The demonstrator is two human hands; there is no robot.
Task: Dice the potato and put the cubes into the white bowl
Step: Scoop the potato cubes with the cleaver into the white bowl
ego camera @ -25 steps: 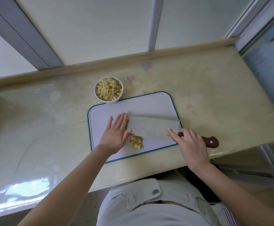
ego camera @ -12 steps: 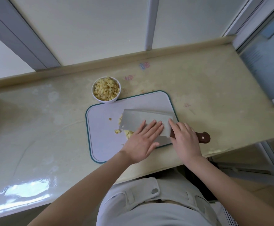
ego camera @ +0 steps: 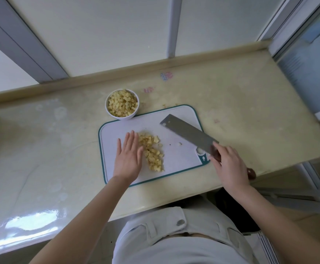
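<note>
Head view: flat left hand (ego camera: 128, 156) touches potato cubes (ego camera: 152, 151) on the board (ego camera: 176, 159); right hand (ego camera: 228, 165) grips the knife (ego camera: 188, 134).

Glossy, smooth counter (ego camera: 231, 103); on it a matt plastic board (ego camera: 176, 164). Above the board, a brushed-metal blade (ego camera: 187, 133), dark wooden handle (ego camera: 251, 173).

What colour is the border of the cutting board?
Teal green, around the white rectangular plastic cutting board; head view.
</note>
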